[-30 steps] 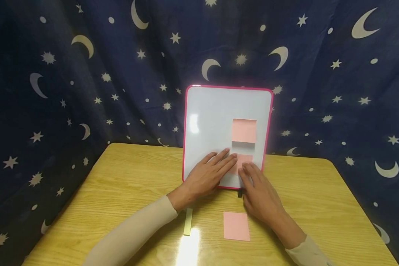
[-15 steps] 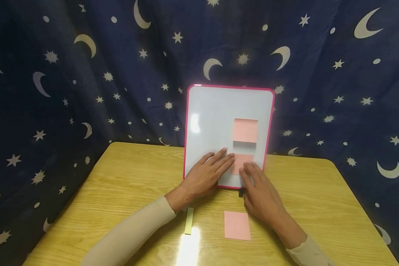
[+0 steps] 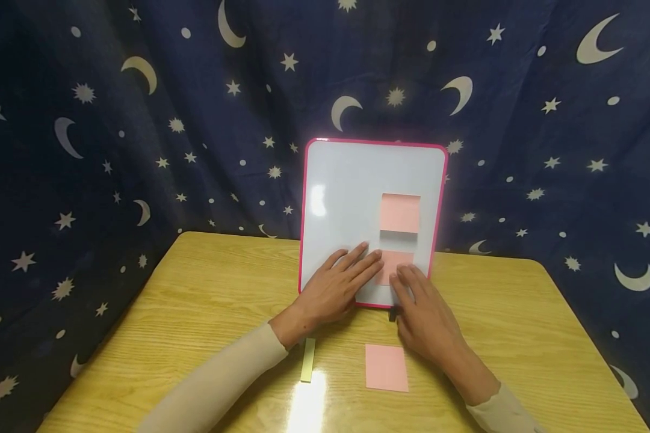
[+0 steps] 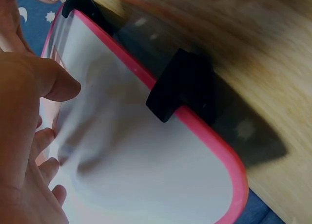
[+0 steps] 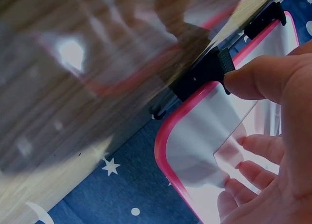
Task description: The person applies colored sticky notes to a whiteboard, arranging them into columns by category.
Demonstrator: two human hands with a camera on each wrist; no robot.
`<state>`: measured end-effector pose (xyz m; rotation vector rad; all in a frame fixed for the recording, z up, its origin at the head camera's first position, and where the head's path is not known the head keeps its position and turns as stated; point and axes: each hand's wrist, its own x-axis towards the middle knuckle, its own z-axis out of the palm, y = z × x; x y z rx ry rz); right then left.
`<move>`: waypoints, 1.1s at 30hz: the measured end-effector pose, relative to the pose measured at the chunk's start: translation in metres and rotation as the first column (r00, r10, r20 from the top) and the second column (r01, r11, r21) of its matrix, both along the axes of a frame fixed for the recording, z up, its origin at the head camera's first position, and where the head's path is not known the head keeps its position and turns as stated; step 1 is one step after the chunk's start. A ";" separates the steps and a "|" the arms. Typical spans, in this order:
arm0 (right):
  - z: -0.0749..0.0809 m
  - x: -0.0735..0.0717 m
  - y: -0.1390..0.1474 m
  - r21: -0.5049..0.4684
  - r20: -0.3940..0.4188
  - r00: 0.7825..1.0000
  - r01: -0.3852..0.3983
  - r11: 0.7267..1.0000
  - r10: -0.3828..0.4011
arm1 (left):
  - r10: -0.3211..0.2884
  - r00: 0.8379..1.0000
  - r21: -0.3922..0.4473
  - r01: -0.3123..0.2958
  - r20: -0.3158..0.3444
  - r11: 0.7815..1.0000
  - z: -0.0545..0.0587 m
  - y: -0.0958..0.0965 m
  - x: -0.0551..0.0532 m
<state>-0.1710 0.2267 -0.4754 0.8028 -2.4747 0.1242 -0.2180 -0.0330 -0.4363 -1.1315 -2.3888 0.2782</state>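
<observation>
A whiteboard (image 3: 341, 198) with a pink frame stands upright on black feet (image 4: 187, 85). Stuck low on its right side is a pink sticky note (image 3: 394, 260); a second pink sticky note (image 3: 400, 213) is above it, lower edge lifted off the board. My left hand (image 3: 327, 291) lies over the board with fingers extended, fingertips at the lower note's left edge. From the right, my right hand (image 3: 430, 322) rests its fingertips on that same note. In the right wrist view, the right thumb (image 5: 256, 78) is against a black foot (image 5: 204, 70) at the board's bottom edge.
On the wooden table (image 3: 233, 276), a pink square of sticky notes (image 3: 386, 367) lies in front of the board. A narrow yellow strip (image 3: 307, 361) lies to its left, near my left sleeve. A dark star-and-moon curtain (image 3: 281, 120) hangs close behind the board.
The left fingertips have slid slightly left, baring a bit more of the lower note. The right hand keeps its place. The head view has shifted slightly.
</observation>
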 end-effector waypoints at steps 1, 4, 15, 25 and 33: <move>0.000 0.000 0.000 0.000 0.001 1.000 0.000 1.000 0.000 | -0.002 1.000 0.003 0.002 0.005 1.000 0.000 0.000 0.000; 0.000 0.000 -0.001 -0.002 0.002 1.000 -0.001 1.000 0.001 | -0.005 1.000 0.012 0.005 0.018 1.000 -0.002 -0.001 0.001; 0.001 0.003 -0.010 -0.065 0.005 1.000 -0.029 0.997 0.029 | -0.022 0.999 0.103 0.018 0.047 0.995 -0.009 -0.012 0.010; 0.006 0.008 -0.026 -0.147 -0.017 0.993 -0.114 0.982 0.113 | -0.044 0.998 0.213 0.033 0.048 0.976 -0.013 -0.036 0.023; 0.004 0.012 -0.038 -0.169 -0.022 0.989 -0.146 0.975 0.145 | -0.080 0.988 0.306 0.035 0.135 0.951 -0.015 -0.054 0.034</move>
